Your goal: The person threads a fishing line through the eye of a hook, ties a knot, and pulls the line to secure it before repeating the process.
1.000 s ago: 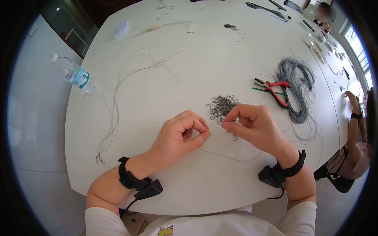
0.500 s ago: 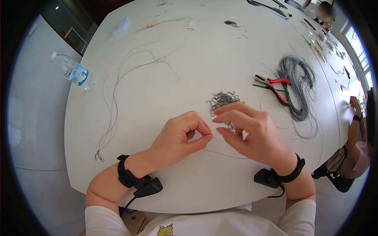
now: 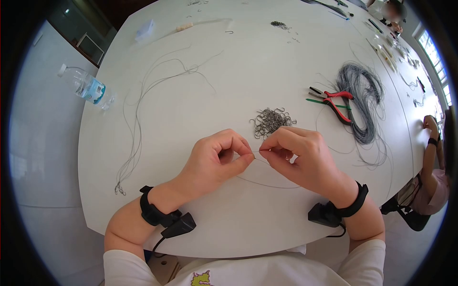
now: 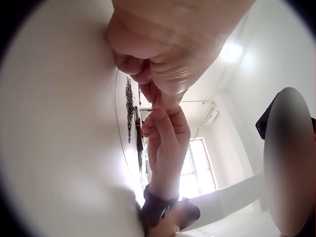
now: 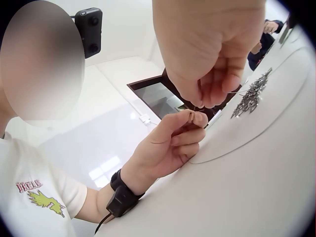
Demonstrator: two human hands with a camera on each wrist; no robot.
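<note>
Over the near middle of the white table my left hand (image 3: 214, 155) pinches a thin fishing line (image 3: 269, 186) between thumb and forefinger. Whatever else sits between those fingertips is hidden. Close on its right, my right hand (image 3: 305, 152) pinches the line too, a short stretch running between both hands. The rest of the line hangs in a loose curve below them, and the right wrist view shows it sweeping round over the tabletop. Just beyond the fingers lies a heap of metal fish hooks (image 3: 272, 123), seen also in the right wrist view beside the hand.
Red-handled pliers (image 3: 339, 96) lie against a grey coil of line (image 3: 374, 88) on the right. Loose strands with hooks at one end (image 3: 119, 189) stretch along the left, near a water bottle (image 3: 95, 91). Farther off are a clear box (image 3: 145, 30) and a smaller hook pile (image 3: 279, 24).
My right hand opened its fingers, moved left toward the left fingertips and now pinches the line close to them. My left hand has kept its pinch almost in place.
</note>
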